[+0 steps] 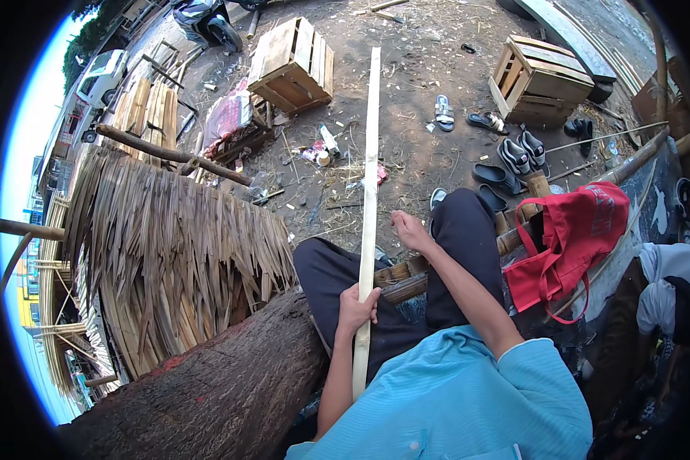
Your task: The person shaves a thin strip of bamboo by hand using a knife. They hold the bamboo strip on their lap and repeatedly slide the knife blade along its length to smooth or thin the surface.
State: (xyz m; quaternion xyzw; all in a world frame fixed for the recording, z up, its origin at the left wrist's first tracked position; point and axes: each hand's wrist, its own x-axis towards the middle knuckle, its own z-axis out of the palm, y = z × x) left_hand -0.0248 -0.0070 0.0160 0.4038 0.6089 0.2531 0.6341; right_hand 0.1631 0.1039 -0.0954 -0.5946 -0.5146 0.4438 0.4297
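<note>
A long, pale strip of split bamboo [370,169] runs from beside my waist, between my knees and out over the ground ahead. My left hand [354,309] is wrapped round its lower part, near my left thigh. Just right of the strip, above my right knee, my right hand [412,231] is held apart from it with the fingers curled in. Whatever those fingers hold, if anything, is hidden.
A thick tree trunk [230,368] and a thatch panel [169,245] are at my left. A red tote bag [571,238] lies at my right, near several shoes [514,157]. Two wooden crates [293,65] stand ahead amid litter.
</note>
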